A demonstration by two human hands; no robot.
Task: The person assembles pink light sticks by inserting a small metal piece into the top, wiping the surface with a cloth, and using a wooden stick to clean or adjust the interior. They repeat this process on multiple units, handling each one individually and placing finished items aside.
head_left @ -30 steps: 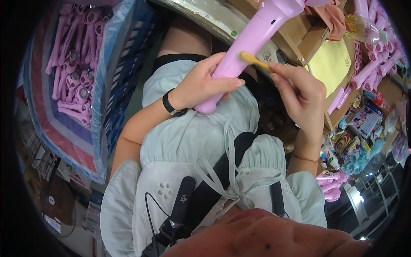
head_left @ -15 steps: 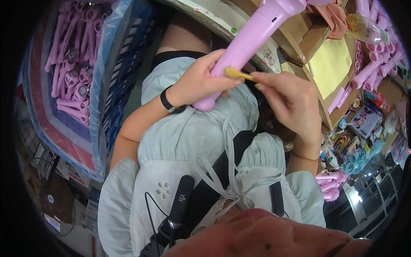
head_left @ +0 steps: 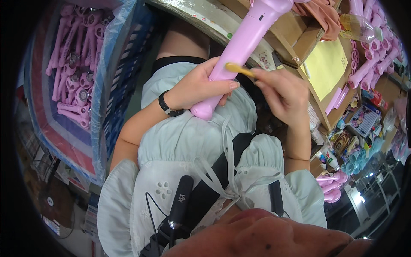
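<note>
My left hand (head_left: 201, 85) is closed around the lower part of a long pink plastic handle (head_left: 243, 45), which slants up to the right across my lap. Its rounded lower end (head_left: 202, 110) pokes out below my fingers, and a small dark slot shows near its top. Between thumb and fingertips, my right hand (head_left: 284, 92) pinches a small yellow tool (head_left: 238, 69) with a rounded, spoon-like head. That head lies over the handle's surface just above my left thumb; whether it presses on it I cannot tell. The underside of the tool's head is hidden.
On the left stands a blue crate (head_left: 122, 81) lined with clear plastic, holding several pink parts (head_left: 70, 64). A worktable (head_left: 205, 19) lies ahead, with a cardboard box (head_left: 295, 38), yellow paper (head_left: 327, 64), a clear bottle (head_left: 357, 28) and more pink handles (head_left: 376, 64) at right.
The handle has shifted slightly down and left. My right hand has moved a little left and up with the yellow tool, its forearm now more upright. Both hands keep their hold.
</note>
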